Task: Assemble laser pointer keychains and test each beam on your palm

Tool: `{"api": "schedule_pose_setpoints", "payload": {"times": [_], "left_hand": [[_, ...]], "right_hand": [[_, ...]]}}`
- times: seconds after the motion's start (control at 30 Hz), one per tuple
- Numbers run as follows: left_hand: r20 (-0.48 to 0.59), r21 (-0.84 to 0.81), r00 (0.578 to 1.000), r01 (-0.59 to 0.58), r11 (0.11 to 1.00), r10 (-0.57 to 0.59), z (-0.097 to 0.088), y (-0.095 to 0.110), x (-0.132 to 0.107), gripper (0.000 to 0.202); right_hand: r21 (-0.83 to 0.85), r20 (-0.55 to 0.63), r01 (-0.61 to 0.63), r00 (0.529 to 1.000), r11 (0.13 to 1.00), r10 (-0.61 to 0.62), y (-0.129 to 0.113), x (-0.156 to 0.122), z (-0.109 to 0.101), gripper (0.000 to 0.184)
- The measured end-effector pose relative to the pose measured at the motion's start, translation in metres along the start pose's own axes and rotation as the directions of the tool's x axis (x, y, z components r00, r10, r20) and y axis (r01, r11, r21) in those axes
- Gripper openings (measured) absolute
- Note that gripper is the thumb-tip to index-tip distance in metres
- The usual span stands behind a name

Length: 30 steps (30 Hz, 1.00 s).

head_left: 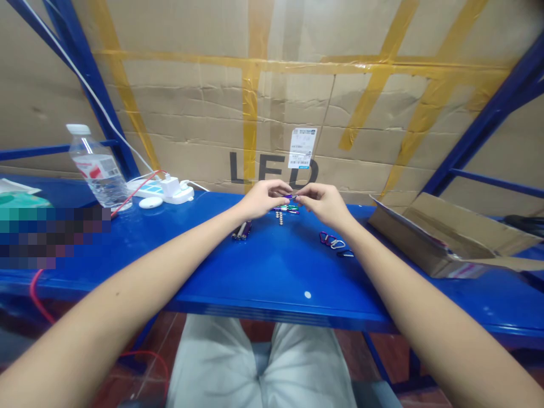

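My left hand (263,199) and my right hand (323,204) meet above the far part of the blue table, their fingertips pinching a small purple metal part (289,196) between them. Just below the hands lies a small group of coloured metal pieces (285,210), with a short stack of brass-coloured small cylinders (280,219) beside it. Left of these lie several slim metal pen-like tubes (242,230). Several coloured carabiner clips (330,241) lie to the right, below my right hand, with a dark clip (345,254) near them.
The blue steel table (272,283) carries a plastic water bottle (97,169) and a white power strip (164,190) with a red cable at the left. An open cardboard box (442,238) lies at the right. Flattened, taped cardboard stands behind the table.
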State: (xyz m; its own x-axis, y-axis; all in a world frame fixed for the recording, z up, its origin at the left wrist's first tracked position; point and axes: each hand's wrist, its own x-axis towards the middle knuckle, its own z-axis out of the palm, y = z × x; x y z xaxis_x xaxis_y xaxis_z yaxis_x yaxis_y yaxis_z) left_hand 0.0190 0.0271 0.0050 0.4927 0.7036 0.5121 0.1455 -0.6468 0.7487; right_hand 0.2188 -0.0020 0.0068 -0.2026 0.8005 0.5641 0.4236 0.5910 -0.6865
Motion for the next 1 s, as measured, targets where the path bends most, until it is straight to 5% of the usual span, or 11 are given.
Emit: {"api": "schedule_pose_setpoints", "payload": {"times": [0.13, 0.5, 0.77, 1.0], "left_hand": [[0.002, 0.064, 0.999, -0.047, 0.997, 0.047, -0.001, -0.002, 0.002, 0.018], [0.142, 0.372, 0.99, -0.045, 0.927, -0.009, 0.003, 0.003, -0.003, 0.027], [0.164, 0.436, 0.979, -0.18, 0.882, 0.119, 0.001, 0.006, -0.007, 0.019], [0.19, 0.602, 0.981, -0.14, 0.786, 0.03, 0.005, 0.017, -0.006, 0.036]], "right_hand": [[-0.051, 0.012, 0.019, 1.0, 0.999, -0.019, 0.003, 0.0, 0.0, 0.014], [0.233, 0.034, -0.02, 0.999, 0.972, 0.012, 0.007, 0.0, 0.007, 0.02], [-0.149, 0.233, 0.106, 0.97, 0.983, -0.07, 0.001, -0.002, -0.007, 0.02], [-0.271, 0.318, 0.197, 0.942, 0.942, -0.106, -0.003, -0.005, -0.009, 0.029]]}}
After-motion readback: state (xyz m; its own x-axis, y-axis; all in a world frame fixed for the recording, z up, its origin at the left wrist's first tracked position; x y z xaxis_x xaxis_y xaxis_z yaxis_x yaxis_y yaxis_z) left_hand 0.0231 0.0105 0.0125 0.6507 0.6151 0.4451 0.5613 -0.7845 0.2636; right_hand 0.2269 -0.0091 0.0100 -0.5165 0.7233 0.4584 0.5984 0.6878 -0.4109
